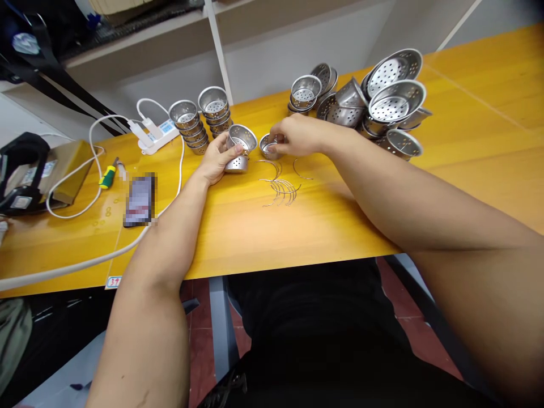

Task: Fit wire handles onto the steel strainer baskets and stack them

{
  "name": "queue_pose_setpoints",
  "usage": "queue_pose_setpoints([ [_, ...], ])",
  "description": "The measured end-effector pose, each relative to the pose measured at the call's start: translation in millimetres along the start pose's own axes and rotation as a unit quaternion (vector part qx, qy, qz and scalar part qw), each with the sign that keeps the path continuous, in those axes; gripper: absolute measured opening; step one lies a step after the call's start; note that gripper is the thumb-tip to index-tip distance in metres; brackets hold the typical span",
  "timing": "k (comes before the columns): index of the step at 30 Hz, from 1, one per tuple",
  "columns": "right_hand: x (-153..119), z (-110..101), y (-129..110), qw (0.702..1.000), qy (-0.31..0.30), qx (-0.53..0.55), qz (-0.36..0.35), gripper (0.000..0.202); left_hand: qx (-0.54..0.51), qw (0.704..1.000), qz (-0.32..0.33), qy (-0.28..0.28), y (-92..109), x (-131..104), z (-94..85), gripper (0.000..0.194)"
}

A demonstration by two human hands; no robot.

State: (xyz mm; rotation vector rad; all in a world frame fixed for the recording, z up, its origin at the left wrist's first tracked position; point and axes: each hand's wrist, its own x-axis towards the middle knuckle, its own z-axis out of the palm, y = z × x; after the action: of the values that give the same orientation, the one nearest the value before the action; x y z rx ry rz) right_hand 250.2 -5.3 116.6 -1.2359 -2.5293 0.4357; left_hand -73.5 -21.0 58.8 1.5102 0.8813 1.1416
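My left hand (216, 161) is wrapped around two stacked perforated metal cups (241, 136), thumb across the front, holding them at the table surface. To their right stands a smaller, shallow metal cup (265, 149). My right hand (295, 135) reaches over it from the right, fingers bent and closed at its right rim; the fingertips partly cover its inside. Just in front of this cup lie several thin curved metal wires (285, 191), most of them bunched together.
Two stacks of perforated cups (187, 113) stand at the back left, beside a white power strip (159, 136). A heap of larger strainer cups (395, 105) fills the back right. A phone (139, 201), a green-yellow screwdriver (108, 175) and a white cable (102, 259) lie on the left.
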Motion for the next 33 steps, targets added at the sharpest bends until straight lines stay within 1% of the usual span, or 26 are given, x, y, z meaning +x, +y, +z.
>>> queue_pose_setpoints([
  [2, -3.5, -10.0, 2.7, 0.999, -0.036, -0.005, -0.005, 0.029, 0.001, 1.0, -0.003, 0.002, 1.5, -1.1, 1.1, 0.111],
  [4, -8.4, -19.9, 5.8, 0.995, -0.093, -0.005, -0.028, 0.032, 0.004, 1.0, -0.002, 0.005, 2.6, -1.6, 1.9, 0.109],
  [5, -11.0, -24.2, 6.4, 0.993, -0.11, -0.003, -0.04, 0.034, 0.004, 1.0, -0.002, 0.006, 2.9, -1.7, 2.1, 0.108],
  [6, -13.6, -27.6, 5.6, 0.993, -0.11, 0.002, -0.05, 0.036, 0.003, 1.0, -0.002, 0.005, 3.1, -1.7, 2.3, 0.108],
  [7, -15.8, -30.0, 3.2, 0.994, -0.088, 0.012, -0.058, 0.038, 0.003, 1.0, -0.002, 0.004, 3.3, -1.5, 2.4, 0.109],
  [9, -18.7, -31.2, -6.8, 0.997, -0.011, 0.047, -0.067, 0.044, 0.005, 1.0, -0.001, 0.002, 3.5, -1.1, 3.0, 0.111],
  [10, -19.2, -30.0, -13.8, 0.994, 0.023, 0.07, -0.075, 0.05, 0.006, 1.0, 0.001, 0.003, 3.6, -0.9, 3.5, 0.113],
  [11, -19.0, -27.9, -21.5, 0.991, 0.042, 0.093, -0.087, 0.06, 0.006, 1.0, 0.004, 0.006, 3.8, -0.9, 4.3, 0.114],
  [13, -17.1, -22.0, -36.0, 0.983, 0.044, 0.129, -0.12, 0.082, 0.006, 1.0, 0.008, 0.005, 4.4, -1.3, 6.6, 0.114],
  [14, -15.6, -18.8, -41.7, 0.98, 0.038, 0.14, -0.134, 0.089, 0.007, 1.0, 0.007, 0.001, 4.9, -1.7, 8.0, 0.114],
  [15, -13.9, -15.9, -45.8, 0.979, 0.034, 0.146, -0.14, 0.091, 0.007, 1.0, 0.005, -0.004, 5.5, -2.2, 9.5, 0.113],
  [17, -10.4, -10.9, -49.1, 0.979, 0.045, 0.153, -0.123, 0.088, 0.009, 1.0, 0.005, -0.009, 7.1, -3.2, 12.3, 0.113],
  [19, -7.5, -7.0, -47.1, 0.981, 0.065, 0.16, -0.088, 0.088, 0.007, 1.0, 0.009, -0.01, 9.1, -3.9, 14.7, 0.112],
  [21, -5.1, -3.1, -43.1, 0.98, 0.068, 0.172, -0.068, 0.089, 0.001, 1.0, 0.003, -0.014, 10.5, -4.0, 16.7, 0.111],
  [25, -1.2, 6.1, -37.5, 0.979, 0.031, 0.181, -0.086, 0.072, -0.01, 1.0, -0.005, -0.018, 8.4, -2.3, 18.9, 0.113],
  [27, 0.5, 8.7, -35.1, 0.978, 0.046, 0.187, -0.077, 0.065, -0.012, 1.0, -0.004, -0.011, 5.4, -1.1, 17.1, 0.113],
  [30, 2.3, 9.6, -27.5, 0.985, 0.096, 0.137, -0.033, 0.056, -0.001, 0.999, -0.033, -0.011, 3.1, -1.0, 10.0, 0.118],
  [31, 2.9, 10.1, -24.1, 0.989, 0.104, 0.106, -0.018, 0.051, 0.014, 0.999, -0.045, -0.019, 3.8, -1.6, 7.3, 0.122],
  [33, 4.4, 13.0, -17.8, 0.993, 0.101, 0.053, 0.01, 0.042, 0.067, 0.994, -0.059, -0.056, 7.2, -3.6, 3.2, 0.13],
])
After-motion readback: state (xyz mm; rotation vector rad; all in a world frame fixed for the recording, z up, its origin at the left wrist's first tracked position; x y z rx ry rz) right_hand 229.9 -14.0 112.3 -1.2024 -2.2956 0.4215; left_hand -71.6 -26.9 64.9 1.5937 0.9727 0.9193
